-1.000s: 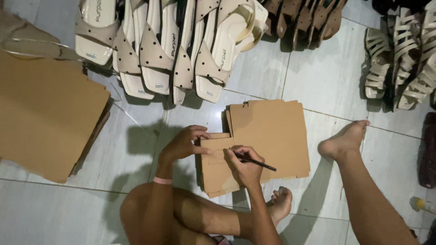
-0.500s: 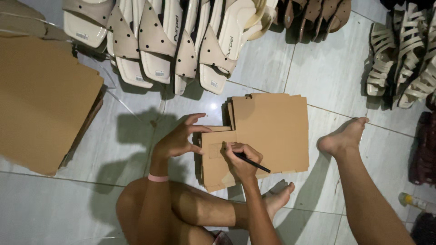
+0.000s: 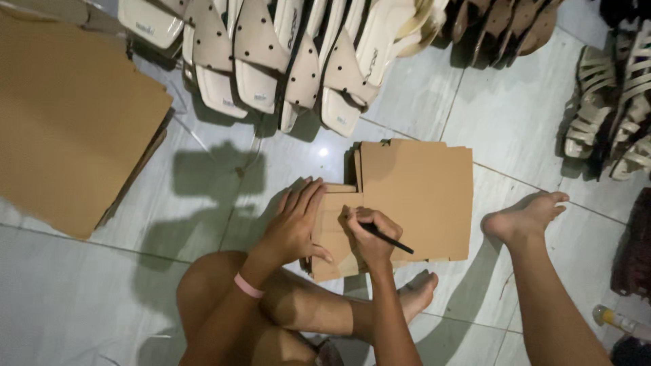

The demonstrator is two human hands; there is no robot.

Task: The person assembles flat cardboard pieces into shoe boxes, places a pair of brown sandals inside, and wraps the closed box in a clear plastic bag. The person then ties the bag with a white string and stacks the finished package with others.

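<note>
Head view: my left hand (image 3: 293, 222) lies flat, fingers together, pointing to 1 o'clock, pressing the small cardboard piece (image 3: 332, 237) on the cardboard stack (image 3: 424, 196). My right hand (image 3: 369, 234) is curled, fingers clamped on a black pen (image 3: 386, 238). The pen's long axis runs 10 to 4 o'clock, tip at 10 on the small piece.

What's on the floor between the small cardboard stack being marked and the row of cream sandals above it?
In the head view, only bare grey tile, with shadow, lies between the cardboard stack and the cream sandals.
</note>
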